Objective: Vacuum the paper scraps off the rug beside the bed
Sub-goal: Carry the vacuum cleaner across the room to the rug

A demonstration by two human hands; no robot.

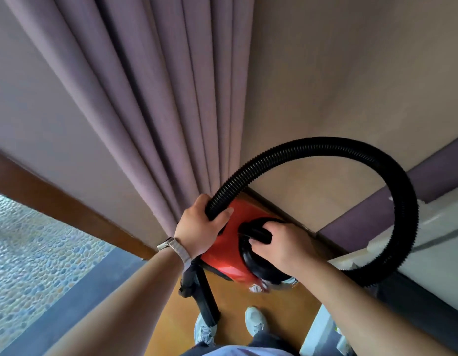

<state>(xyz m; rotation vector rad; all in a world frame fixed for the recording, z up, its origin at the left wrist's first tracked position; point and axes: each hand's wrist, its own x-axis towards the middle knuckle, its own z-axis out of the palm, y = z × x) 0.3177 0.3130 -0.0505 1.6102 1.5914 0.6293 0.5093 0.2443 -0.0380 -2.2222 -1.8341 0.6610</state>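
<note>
Both arms are reaching forward and down from the bottom of the view, elbows nearly straight. The left hand [201, 228], a metal-band watch [175, 249] on its wrist, is wrapping its grip fully around the black ribbed hose [392, 191] close to where the hose meets the machine; thumb is lying over the hose, fingers curling underneath. The right hand [281, 244] is closing its grip on the black handle [256, 233] atop the red canister vacuum [230, 242], fingers hooking through the handle.

The vacuum is sitting in a corner, just beside the purple curtain [145, 98] and the beige wall [351, 73]; whether it is lifted off the wooden floor [281, 309] cannot be told. The hose is arcing up and right in a wide loop, coming down near the white bed edge [441, 227]. A black wand [204, 294] is hanging below the left wrist, next to the left shoe [204, 330].

Open floor is narrow: curtain and wood trim on the left, bed on the right. The pebble-patterned rug [30, 247] is lying at far left, well apart from the vacuum; paper scraps are not discernible on it.
</note>
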